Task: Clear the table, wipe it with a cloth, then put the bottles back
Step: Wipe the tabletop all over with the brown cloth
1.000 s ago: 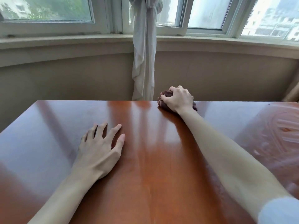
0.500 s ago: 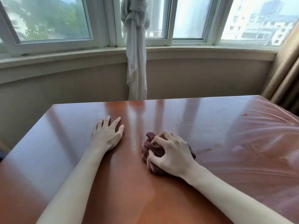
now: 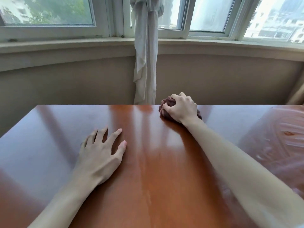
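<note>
Table's far edge: cloth under right grip

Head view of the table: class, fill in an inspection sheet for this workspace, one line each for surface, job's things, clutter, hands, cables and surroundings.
Surface: glossy red-brown table, streaky smears at its right side.
Job's things: dark red cloth, bunched at the far edge; bottles nothing seen.
Clutter: nothing seen.
Hands: right hand grips the cloth; left hand rests on the table, fingers spread.
Cables: nothing seen.
Surroundings: windows over a sill, a knotted white curtain hanging behind the table.
</note>
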Demonstrator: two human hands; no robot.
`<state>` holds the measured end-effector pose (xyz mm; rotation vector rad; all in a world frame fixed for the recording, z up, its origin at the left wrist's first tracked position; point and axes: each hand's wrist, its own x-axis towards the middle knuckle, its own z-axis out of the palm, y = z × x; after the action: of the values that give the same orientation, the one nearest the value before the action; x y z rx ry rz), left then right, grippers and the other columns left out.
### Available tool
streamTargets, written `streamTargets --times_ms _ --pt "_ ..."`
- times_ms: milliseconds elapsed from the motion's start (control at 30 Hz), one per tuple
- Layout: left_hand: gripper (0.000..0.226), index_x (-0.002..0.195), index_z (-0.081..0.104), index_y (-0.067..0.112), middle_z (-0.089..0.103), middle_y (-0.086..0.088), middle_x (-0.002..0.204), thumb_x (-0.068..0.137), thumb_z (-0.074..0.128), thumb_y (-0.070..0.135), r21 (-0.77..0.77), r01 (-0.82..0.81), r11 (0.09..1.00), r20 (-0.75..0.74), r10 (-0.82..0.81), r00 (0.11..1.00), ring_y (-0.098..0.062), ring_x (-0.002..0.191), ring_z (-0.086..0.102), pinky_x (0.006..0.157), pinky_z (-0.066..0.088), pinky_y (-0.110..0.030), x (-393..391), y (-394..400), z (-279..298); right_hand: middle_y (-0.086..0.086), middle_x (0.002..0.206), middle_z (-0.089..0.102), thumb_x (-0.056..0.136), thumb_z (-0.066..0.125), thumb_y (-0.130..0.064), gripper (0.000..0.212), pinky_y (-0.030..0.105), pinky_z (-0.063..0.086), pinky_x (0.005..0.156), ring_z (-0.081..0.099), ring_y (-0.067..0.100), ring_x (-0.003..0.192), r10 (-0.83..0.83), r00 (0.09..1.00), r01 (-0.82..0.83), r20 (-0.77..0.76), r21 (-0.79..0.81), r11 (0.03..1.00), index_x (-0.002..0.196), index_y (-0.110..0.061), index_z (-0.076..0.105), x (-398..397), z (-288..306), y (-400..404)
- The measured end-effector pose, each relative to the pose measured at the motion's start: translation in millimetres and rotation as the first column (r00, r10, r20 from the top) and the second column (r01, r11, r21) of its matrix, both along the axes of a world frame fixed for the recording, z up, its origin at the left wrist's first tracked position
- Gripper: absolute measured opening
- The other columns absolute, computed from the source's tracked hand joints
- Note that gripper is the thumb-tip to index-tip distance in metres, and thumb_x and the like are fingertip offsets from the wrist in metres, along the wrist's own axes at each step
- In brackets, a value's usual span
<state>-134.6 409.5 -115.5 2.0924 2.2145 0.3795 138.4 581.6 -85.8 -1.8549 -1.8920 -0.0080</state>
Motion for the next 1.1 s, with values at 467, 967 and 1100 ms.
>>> streamTargets --times_ms 467,967,1100 --pt "0.059 0.154 0.033 0.036 0.032 -0.008 0.158 0.1 0.027 0.059 -0.084 -0.011 0.996 -0.119 0.001 0.993 -0.032 0.146 0.028 0.12 0.021 -0.051 15 -1 15 -0.004 0.112 0.06 0.085 0.054 -0.066 0.045 0.039 0.046 0.088 0.058 0.028 0.109 0.113 0.994 -0.112 0.0 -0.09 0.99 0.114 -0.035 0.069 -9 3 -173" --pt "0.067 0.156 0.022 0.046 0.016 0.002 0.168 0.092 0.016 0.067 -0.046 0.059 0.997 0.016 -0.059 0.998 -0.021 0.155 0.008 0.126 0.008 -0.043 40 -19 7 -0.001 0.113 0.059 0.086 0.06 -0.059 0.041 0.041 0.043 0.086 0.056 0.031 0.112 0.034 0.999 -0.035 -0.017 -0.024 0.999 0.119 -0.037 0.07 1 -1 -81" --pt "0.073 0.155 0.02 0.05 0.015 0.008 0.167 0.086 0.006 0.07 -0.021 0.029 0.999 -0.005 -0.029 1.0 -0.016 0.154 0.006 0.126 0.007 -0.041 41 -16 0 0.0 0.108 0.06 0.086 0.057 -0.062 0.04 0.039 0.038 0.08 0.057 0.033 0.107 -0.009 1.0 0.009 0.004 0.0 1.0 0.106 -0.031 0.072 1 0 7"
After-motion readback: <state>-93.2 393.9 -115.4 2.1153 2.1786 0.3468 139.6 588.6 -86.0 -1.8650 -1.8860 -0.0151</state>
